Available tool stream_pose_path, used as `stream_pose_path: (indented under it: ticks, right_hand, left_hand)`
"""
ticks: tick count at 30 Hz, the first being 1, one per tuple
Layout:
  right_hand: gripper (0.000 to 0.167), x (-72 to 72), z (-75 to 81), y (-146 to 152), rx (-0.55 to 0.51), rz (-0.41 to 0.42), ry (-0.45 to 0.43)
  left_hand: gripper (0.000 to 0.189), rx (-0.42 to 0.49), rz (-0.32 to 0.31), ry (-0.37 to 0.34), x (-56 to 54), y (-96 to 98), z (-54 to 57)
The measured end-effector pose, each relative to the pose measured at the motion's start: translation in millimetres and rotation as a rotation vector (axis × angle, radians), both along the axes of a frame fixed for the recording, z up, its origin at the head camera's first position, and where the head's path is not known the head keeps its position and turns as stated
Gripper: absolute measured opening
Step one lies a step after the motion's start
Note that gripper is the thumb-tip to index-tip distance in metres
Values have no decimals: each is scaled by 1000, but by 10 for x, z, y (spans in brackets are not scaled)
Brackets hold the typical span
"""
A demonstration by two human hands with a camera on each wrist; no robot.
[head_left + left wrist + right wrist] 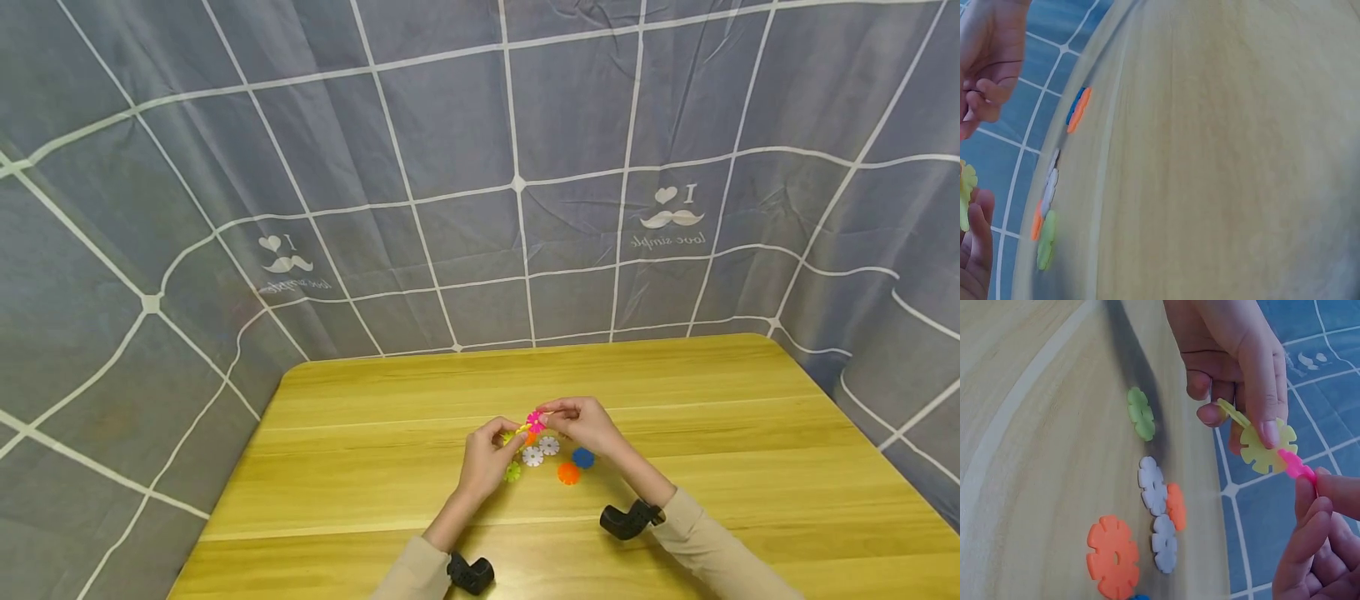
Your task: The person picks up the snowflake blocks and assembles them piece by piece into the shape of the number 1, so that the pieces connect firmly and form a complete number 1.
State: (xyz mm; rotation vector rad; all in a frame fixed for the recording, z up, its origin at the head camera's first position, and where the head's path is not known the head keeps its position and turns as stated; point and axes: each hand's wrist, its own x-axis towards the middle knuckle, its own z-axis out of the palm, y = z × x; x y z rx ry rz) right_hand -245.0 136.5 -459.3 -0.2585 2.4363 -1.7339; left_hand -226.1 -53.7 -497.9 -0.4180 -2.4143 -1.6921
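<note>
My left hand (482,457) pinches a yellow notched snowflake disc (1260,450) between thumb and fingers. A second yellow disc (1232,412), seen nearly edge-on, joins it at an angle under the fingers. With thumb and fingertips my right hand (588,423) pinches a pink snowflake disc (1297,467). In the right wrist view the pink disc's edge meets the rim of the yellow one, turned across it. Both hands are raised above the table, close together. The left wrist view catches only part of each hand and a yellow disc (967,190) at its left edge.
Loose discs lie on the wooden table (360,467) below the hands: two white discs (532,457), a blue disc (583,457), an orange disc (568,473), another orange disc (1175,506) and a green disc (1140,414). A grey checked curtain (450,250) hangs behind.
</note>
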Motion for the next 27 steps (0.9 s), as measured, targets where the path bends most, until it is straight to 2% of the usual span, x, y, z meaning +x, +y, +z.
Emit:
stream_pose_path:
  ticks: [6, 14, 17, 27]
  right_hand:
    - [29, -12, -40, 27, -52, 37, -40]
    - [29, -11, -79, 33, -60, 38, -51]
    - [29, -8, -80, 36, -71, 33, -56]
    - [24, 10, -97, 30, -97, 14, -64]
  left_hand:
    - [16, 65, -41, -84, 6, -10, 23]
    - [17, 82, -76, -111, 16, 4, 24]
    - [18, 86, -90, -113, 13, 17, 20]
    - [18, 43, -65, -55, 17, 44, 4]
